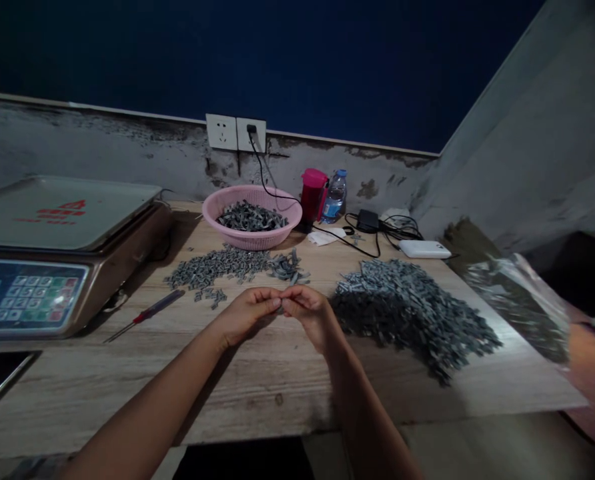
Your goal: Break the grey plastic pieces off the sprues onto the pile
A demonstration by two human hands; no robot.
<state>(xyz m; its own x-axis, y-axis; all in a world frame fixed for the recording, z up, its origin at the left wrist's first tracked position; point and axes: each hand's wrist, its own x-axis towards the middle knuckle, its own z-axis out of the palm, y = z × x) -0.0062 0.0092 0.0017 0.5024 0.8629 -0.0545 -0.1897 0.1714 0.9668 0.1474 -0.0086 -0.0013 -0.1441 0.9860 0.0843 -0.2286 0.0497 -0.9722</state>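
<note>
My left hand (247, 313) and my right hand (307, 315) meet above the wooden table (257, 400), pinching a small grey metal piece (279, 305) between their fingertips. To the right of my hands lies a large heap of similar grey pieces (407, 313). A smaller scattered heap (217, 267) lies ahead and to the left. A red-handled screwdriver (150, 313) rests left of my left hand. Ahead stands a pink plastic basket (212, 208) holding more grey pieces.
A digital weighing scale (62, 213) stands at the left edge. A clear plastic bag (517, 307) with grey pieces hangs past the right table edge. A water bottle (335, 197), red cup (313, 193), black cables, and white power bank (424, 249) sit at the back.
</note>
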